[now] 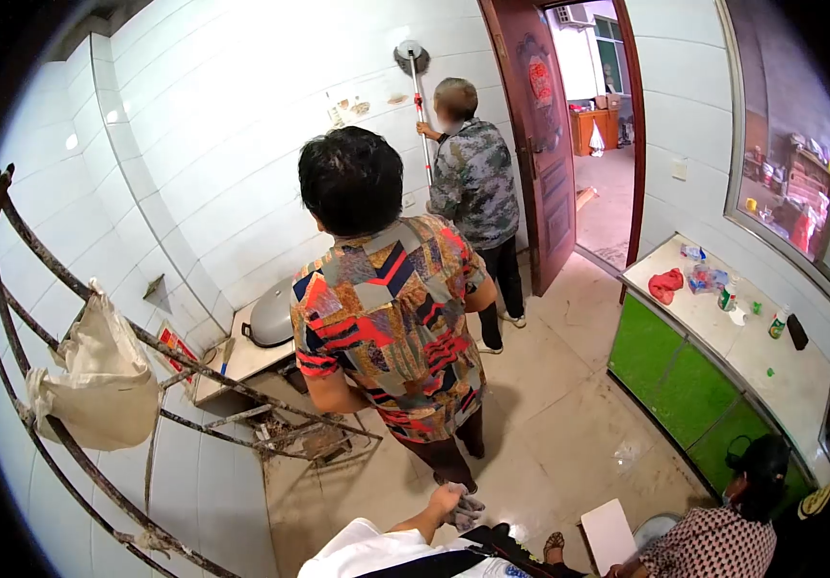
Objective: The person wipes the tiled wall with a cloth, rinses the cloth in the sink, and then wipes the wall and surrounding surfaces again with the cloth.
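Observation:
My left hand (447, 498) reaches out from a white sleeve at the bottom of the head view. Its fingers are closed on a crumpled grey cloth (465, 512), perhaps a rag or a glove. A dark strap (434, 562) crosses my white shirt. I cannot see my right hand. Just ahead, with their back to me, stands a person in a patterned shirt (386, 318). Beyond them, a person in a camouflage jacket (477, 183) holds a long pole (420, 116) with a round grey head (412, 58) against the tiled wall.
Rusty metal scaffolding (78, 279) with a cloth bag (97, 376) stands left, near a counter bearing a large lidded pan (270, 316). A green cabinet (680, 366) is right. A person in a checked top (713, 544) crouches beside a pale board (609, 535). A red-brown door (535, 144) stands open.

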Tool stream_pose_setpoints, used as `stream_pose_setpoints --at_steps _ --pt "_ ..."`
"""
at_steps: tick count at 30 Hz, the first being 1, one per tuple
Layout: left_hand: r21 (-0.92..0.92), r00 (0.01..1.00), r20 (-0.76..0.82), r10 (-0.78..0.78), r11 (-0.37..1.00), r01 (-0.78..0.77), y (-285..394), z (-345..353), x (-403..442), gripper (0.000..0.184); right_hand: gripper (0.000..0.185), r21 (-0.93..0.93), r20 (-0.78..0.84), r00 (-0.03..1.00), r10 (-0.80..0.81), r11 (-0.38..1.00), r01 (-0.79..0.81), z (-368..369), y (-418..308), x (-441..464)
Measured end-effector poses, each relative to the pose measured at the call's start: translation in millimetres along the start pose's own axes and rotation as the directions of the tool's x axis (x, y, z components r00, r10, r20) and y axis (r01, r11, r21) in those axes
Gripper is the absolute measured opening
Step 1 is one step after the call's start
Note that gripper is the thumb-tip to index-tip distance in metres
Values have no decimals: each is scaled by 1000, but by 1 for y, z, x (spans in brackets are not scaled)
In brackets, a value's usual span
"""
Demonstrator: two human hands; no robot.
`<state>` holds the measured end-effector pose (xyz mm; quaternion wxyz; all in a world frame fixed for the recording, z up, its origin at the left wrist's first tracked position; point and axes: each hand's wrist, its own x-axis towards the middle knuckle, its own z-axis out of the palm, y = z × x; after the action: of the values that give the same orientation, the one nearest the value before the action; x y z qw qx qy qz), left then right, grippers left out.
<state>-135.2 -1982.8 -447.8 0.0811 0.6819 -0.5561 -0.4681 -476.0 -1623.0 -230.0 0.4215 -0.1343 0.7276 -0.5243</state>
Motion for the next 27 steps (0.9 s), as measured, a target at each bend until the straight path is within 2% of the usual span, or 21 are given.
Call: stream_pose_setpoints --at_steps 2,3,4,5,6,7,9,11,12,13,14,15,16,17,20,21,23,25,26,27 --pt "16 998 -34 59 998 -58 -27 8 21 34 38 -44 -30 995 -95 995 94 3 -2 6" --pt "12 998 -36 57 998 -57 -18 3 10 34 38 24 -41 999 -28 999 29 7 -6 6" --pt "-248 996 21 -82 965 84 17 -12 -25 34 38 21 -38 999 -29 999 30 13 -14 4" --pt "-482 975 109 -194 848 223 37 -24 -43 33 38 30 -50 999 11 1000 -9 22 -24 3" --pt "-488 976 106 -189 846 217 37 -29 -41 33 38 39 -61 997 48 998 -45 28 -30 3" --pt "-469 975 117 -188 855 221 36 -34 -40 33 38 36 -60 997 40 999 -38 30 -28 6" --pt "-463 975 127 -185 858 223 26 -41 -34 33 38 -22 106 991 -82 996 85 33 -22 16" --pt "-259 997 -50 -57 965 42 -2 -42 -19 33 38 -31 151 984 -90 995 95 45 -30 19" --pt "-272 997 -54 -62 961 45 -14 -40 -13 33 38 -30 189 978 -87 995 95 52 -36 18" --pt "-274 994 -90 -53 961 27 -24 -38 -10 35 38 -33 161 986 39 999 -34 60 -47 14" --pt "-273 991 -127 -46 962 10 -36 -36 -5 36 38 -44 168 985 39 999 -33 63 -46 16" --pt "-283 990 -129 -55 959 16 -50 -32 1 36 38 18 197 980 -35 999 32 68 -41 20" --pt "-208 981 -191 -24 978 -16 -68 -28 11 39 37 83 222 969 -107 992 90 72 -39 21" --pt "-129 968 -252 12 991 -46 -74 -29 12 41 38 70 250 965 -85 995 70 77 -46 20" --pt "-153 975 -211 -66 988 34 -82 -33 9 44 40 -24 274 960 -53 998 62 84 -52 29" --pt "-5 978 -199 58 998 -60 -112 -26 31 42 42 -63 294 952 -80 993 103 83 -44 41" --pt "286 939 -165 303 926 -248 -162 -18 68 40 40 -67 327 938 -114 987 143 88 -39 52" --pt "168 965 -172 197 971 -168 -136 -30 35 38 39 -84 350 930 -117 984 155 96 -47 54" --pt "108 974 -175 143 986 -126 -98 -47 -1 38 38 -63 340 939 -58 994 84 101 -54 51" --pt "-98 976 -172 135 983 -153 -135 -32 32 37 37 -40 330 944 2 999 11 104 -59 50"
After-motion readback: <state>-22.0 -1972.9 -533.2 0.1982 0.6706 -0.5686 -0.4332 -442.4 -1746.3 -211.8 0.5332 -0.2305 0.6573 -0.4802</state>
